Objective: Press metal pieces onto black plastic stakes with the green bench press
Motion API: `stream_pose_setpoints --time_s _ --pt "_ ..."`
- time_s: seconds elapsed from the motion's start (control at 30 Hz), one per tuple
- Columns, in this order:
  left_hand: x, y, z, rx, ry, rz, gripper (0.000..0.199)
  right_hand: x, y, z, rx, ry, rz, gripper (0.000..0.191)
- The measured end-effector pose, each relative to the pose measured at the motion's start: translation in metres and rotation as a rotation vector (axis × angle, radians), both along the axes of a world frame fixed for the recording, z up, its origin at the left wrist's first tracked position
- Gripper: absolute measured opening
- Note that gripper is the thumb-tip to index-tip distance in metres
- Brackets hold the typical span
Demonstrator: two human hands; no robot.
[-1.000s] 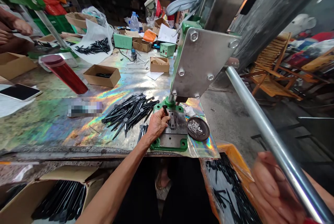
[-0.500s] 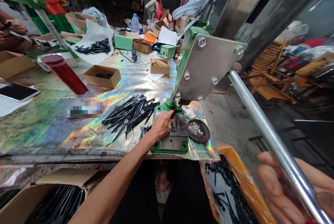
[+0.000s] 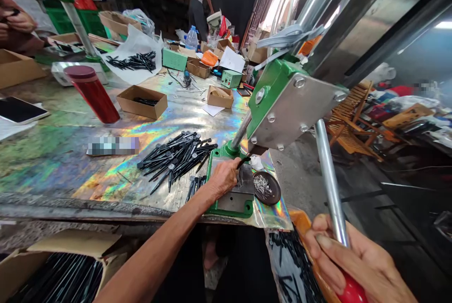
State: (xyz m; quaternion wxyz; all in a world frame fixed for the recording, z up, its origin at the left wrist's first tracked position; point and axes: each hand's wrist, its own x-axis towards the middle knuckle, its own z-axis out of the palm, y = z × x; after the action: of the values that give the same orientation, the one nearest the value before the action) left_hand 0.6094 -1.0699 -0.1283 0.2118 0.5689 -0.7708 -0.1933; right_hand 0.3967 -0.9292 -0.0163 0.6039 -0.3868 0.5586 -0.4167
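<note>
My left hand [image 3: 225, 179] is closed on a slender black piece [image 3: 243, 161] at the base of a green hand press [image 3: 229, 206], below the press head [image 3: 291, 105]. Most of that piece is hidden by my fingers. At the lower right, my right hand [image 3: 363, 260] wraps round the lower end of the press's metal lever [image 3: 330, 176], just above and over its red grip [image 3: 353, 290]. A pile of long black pointed pieces [image 3: 176, 154] lies left of the press. A round dark dish [image 3: 267, 194] of small silvery pins stands right of the base.
Below the table edge are an orange crate [image 3: 300, 223] and a cardboard box [image 3: 70, 241], both holding black pieces. A red flask [image 3: 93, 95], a small carton [image 3: 141, 105] and a phone [image 3: 21, 110] are on the table. Another person's hands [image 3: 19, 20] show at far left; someone stands at the back.
The lever has swung to a steeper angle, nearer my body, and my right hand has moved left with it. My left hand stays at the press base. The view has tilted slightly.
</note>
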Motion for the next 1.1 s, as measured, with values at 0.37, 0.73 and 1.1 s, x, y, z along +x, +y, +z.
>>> stream_pose_setpoints --time_s 0.37,0.73,1.1 --pt "0.001 0.000 0.004 0.009 -0.014 -0.015 0.025 0.022 -0.023 -0.048 -0.191 0.066 -0.065 0.032" --pt "-0.003 0.003 -0.003 0.034 0.022 -0.007 0.029 0.020 -0.039 -0.078 -0.289 0.377 -0.165 0.035" --pt "-0.008 0.011 0.010 0.045 -0.176 0.006 0.025 0.022 -0.031 -0.061 -0.284 0.227 -0.068 0.031"
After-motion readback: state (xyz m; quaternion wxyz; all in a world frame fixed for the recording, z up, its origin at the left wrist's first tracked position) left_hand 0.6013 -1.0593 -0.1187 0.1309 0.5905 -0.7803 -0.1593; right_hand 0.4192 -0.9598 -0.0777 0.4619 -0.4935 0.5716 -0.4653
